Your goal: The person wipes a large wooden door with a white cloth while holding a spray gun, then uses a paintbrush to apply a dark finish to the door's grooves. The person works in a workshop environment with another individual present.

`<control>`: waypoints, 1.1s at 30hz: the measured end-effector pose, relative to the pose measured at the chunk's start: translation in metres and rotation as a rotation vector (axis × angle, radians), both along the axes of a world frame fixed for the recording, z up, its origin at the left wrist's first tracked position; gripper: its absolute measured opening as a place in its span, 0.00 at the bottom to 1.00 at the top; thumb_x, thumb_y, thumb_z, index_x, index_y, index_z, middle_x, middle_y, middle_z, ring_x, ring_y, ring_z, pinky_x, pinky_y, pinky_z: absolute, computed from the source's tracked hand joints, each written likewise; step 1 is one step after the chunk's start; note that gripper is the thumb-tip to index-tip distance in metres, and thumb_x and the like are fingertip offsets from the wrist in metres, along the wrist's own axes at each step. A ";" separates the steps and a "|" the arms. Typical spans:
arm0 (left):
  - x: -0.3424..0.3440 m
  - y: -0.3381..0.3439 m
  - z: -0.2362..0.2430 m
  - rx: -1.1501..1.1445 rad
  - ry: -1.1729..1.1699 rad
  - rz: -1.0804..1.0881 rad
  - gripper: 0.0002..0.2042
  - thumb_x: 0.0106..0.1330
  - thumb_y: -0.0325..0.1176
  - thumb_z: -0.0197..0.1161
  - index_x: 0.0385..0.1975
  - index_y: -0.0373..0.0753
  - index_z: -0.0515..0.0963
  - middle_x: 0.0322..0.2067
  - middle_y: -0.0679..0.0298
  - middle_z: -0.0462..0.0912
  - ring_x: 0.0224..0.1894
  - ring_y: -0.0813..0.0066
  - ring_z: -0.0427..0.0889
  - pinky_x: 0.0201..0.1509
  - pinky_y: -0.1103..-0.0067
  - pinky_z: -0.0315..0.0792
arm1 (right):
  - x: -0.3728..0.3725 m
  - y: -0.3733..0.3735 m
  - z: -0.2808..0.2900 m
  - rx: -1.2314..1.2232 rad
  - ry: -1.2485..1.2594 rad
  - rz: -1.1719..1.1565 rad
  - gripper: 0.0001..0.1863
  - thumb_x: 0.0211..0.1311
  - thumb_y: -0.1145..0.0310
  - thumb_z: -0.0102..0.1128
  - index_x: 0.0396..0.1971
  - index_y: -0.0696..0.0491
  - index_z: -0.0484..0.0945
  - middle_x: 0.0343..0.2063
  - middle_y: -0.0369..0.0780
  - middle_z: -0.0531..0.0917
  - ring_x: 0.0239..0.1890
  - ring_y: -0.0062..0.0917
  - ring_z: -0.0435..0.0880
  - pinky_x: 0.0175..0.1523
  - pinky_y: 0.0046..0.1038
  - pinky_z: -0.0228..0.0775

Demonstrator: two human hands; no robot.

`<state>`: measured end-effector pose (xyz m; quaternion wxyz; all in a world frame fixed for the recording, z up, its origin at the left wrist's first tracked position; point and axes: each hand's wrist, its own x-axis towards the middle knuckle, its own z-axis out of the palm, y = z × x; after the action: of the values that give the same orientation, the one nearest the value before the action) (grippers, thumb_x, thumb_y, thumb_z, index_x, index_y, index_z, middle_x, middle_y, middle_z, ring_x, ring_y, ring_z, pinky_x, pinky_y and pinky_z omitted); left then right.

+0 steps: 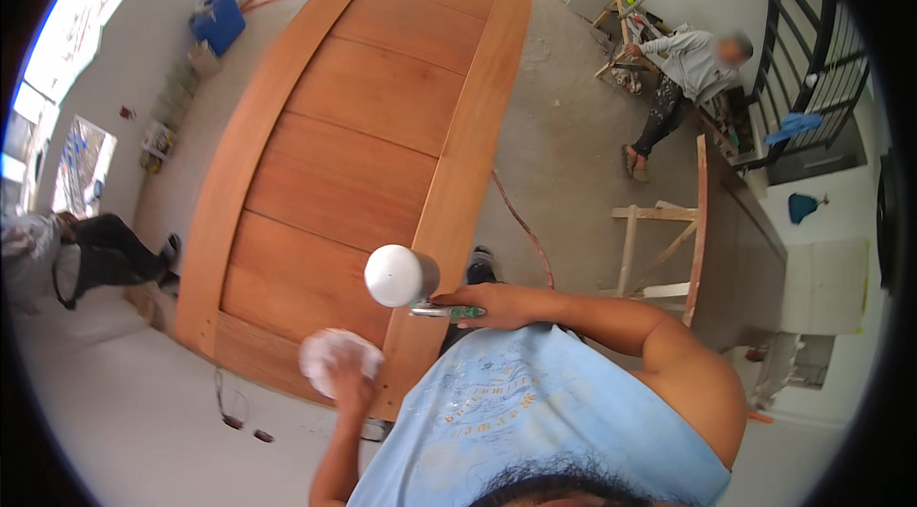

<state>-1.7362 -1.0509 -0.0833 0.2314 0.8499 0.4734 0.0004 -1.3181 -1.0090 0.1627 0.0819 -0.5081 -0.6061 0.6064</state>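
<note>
A large paneled wooden door (353, 168), reddish-brown, stretches away in front of me with its near end by my body. My left hand (353, 394) is closed on a white cloth (330, 354), which lies over the door's near right corner; whether it presses on the wood I cannot tell. At the door's right edge, my right hand (506, 304) is wrapped round a spray gun (447, 312). The gun has a round silvery cup (394, 275) on top and a green part by my fingers. Its nozzle is hard to make out.
A reddish hose (525, 230) runs across the floor right of the door. Farther right, a dark panel (740, 249) stands by a wooden trestle (630, 249). One person (702, 63) sits at the back right, another (86, 254) at the left. A blue jug (220, 20) stands by the left wall.
</note>
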 end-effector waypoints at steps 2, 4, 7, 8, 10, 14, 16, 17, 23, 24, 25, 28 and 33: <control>0.017 -0.017 0.021 -0.013 -0.005 -0.123 0.33 0.60 0.45 0.68 0.68 0.50 0.73 0.74 0.57 0.62 0.77 0.44 0.52 0.78 0.42 0.36 | 0.010 -0.014 -0.007 0.025 0.003 -0.056 0.33 0.72 0.65 0.57 0.75 0.48 0.60 0.63 0.52 0.75 0.64 0.46 0.74 0.69 0.40 0.66; 0.022 0.039 0.035 0.022 0.096 -0.134 0.33 0.61 0.47 0.67 0.69 0.51 0.72 0.75 0.59 0.61 0.78 0.43 0.51 0.77 0.41 0.36 | 0.021 -0.029 -0.015 0.070 0.035 -0.119 0.34 0.72 0.65 0.58 0.75 0.47 0.60 0.63 0.51 0.76 0.64 0.46 0.75 0.69 0.39 0.66; 0.039 0.144 0.035 0.169 0.142 0.003 0.34 0.59 0.46 0.68 0.69 0.51 0.72 0.75 0.59 0.61 0.78 0.41 0.50 0.75 0.37 0.39 | 0.035 -0.036 -0.002 0.080 0.018 -0.169 0.34 0.72 0.65 0.58 0.75 0.46 0.60 0.65 0.49 0.74 0.64 0.45 0.75 0.69 0.39 0.65; 0.055 0.185 0.039 0.272 0.199 0.085 0.32 0.63 0.48 0.65 0.70 0.54 0.70 0.76 0.59 0.58 0.78 0.39 0.48 0.73 0.34 0.40 | 0.042 -0.039 -0.001 0.098 -0.014 -0.174 0.33 0.72 0.65 0.58 0.75 0.46 0.61 0.66 0.49 0.74 0.65 0.44 0.74 0.70 0.39 0.65; 0.065 0.265 0.014 0.306 0.395 0.224 0.29 0.69 0.47 0.57 0.73 0.60 0.66 0.78 0.60 0.53 0.78 0.36 0.47 0.70 0.30 0.44 | 0.056 -0.044 -0.003 0.120 -0.055 -0.166 0.33 0.72 0.65 0.58 0.75 0.45 0.61 0.67 0.47 0.73 0.66 0.42 0.74 0.71 0.38 0.64; 0.139 0.326 -0.011 0.251 0.304 0.452 0.26 0.74 0.43 0.49 0.73 0.64 0.65 0.79 0.62 0.52 0.78 0.39 0.46 0.73 0.35 0.45 | 0.083 -0.040 0.012 0.145 0.028 -0.223 0.33 0.71 0.68 0.59 0.74 0.44 0.63 0.70 0.44 0.71 0.70 0.39 0.71 0.73 0.38 0.61; 0.202 0.299 -0.008 0.332 0.212 0.059 0.24 0.74 0.44 0.50 0.70 0.63 0.69 0.78 0.64 0.54 0.79 0.42 0.47 0.77 0.41 0.43 | 0.105 -0.041 0.016 0.124 0.024 -0.257 0.33 0.72 0.67 0.59 0.74 0.44 0.62 0.70 0.44 0.71 0.70 0.39 0.71 0.73 0.38 0.62; 0.206 0.294 -0.022 0.450 0.167 -0.126 0.23 0.73 0.45 0.52 0.69 0.63 0.72 0.77 0.64 0.55 0.79 0.45 0.47 0.78 0.44 0.41 | 0.111 -0.033 0.017 0.130 0.046 -0.246 0.33 0.72 0.67 0.59 0.75 0.44 0.62 0.70 0.43 0.70 0.70 0.39 0.70 0.73 0.38 0.62; 0.337 0.329 0.020 0.358 0.165 -0.417 0.22 0.70 0.46 0.58 0.63 0.54 0.77 0.75 0.60 0.61 0.78 0.49 0.53 0.77 0.45 0.46 | 0.231 -0.045 -0.002 0.135 0.070 -0.402 0.32 0.71 0.65 0.60 0.74 0.44 0.63 0.69 0.46 0.72 0.68 0.41 0.73 0.71 0.39 0.63; 0.300 0.370 -0.010 0.596 0.202 -0.245 0.22 0.70 0.47 0.58 0.62 0.52 0.77 0.72 0.56 0.66 0.73 0.49 0.61 0.71 0.50 0.58 | 0.246 -0.037 -0.005 0.166 0.127 -0.365 0.33 0.71 0.65 0.60 0.74 0.44 0.63 0.69 0.46 0.72 0.68 0.41 0.73 0.72 0.39 0.63; 0.259 0.407 -0.033 0.806 0.244 -0.050 0.22 0.70 0.47 0.57 0.61 0.50 0.78 0.68 0.52 0.71 0.68 0.49 0.70 0.64 0.55 0.70 | 0.268 -0.029 -0.015 0.204 0.173 -0.340 0.33 0.71 0.64 0.60 0.74 0.44 0.63 0.69 0.46 0.72 0.69 0.41 0.72 0.72 0.39 0.63; 0.339 0.420 -0.038 0.321 0.269 0.638 0.24 0.79 0.49 0.43 0.69 0.47 0.70 0.71 0.56 0.67 0.71 0.50 0.65 0.70 0.52 0.61 | 0.347 -0.019 -0.059 0.233 0.134 -0.396 0.34 0.70 0.65 0.62 0.74 0.44 0.63 0.70 0.43 0.71 0.70 0.37 0.70 0.74 0.35 0.61; 0.548 0.416 0.005 0.268 0.157 0.060 0.26 0.80 0.51 0.42 0.69 0.45 0.71 0.75 0.55 0.61 0.77 0.48 0.56 0.76 0.50 0.52 | 0.480 0.015 -0.029 0.112 0.136 -0.639 0.34 0.72 0.67 0.60 0.76 0.39 0.61 0.54 0.45 0.81 0.45 0.31 0.81 0.55 0.32 0.74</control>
<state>-1.1887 -0.6353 -0.0778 0.0779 0.8560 0.5110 0.0040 -0.8383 -0.9936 0.1335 0.3360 -0.6257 -0.4415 0.5483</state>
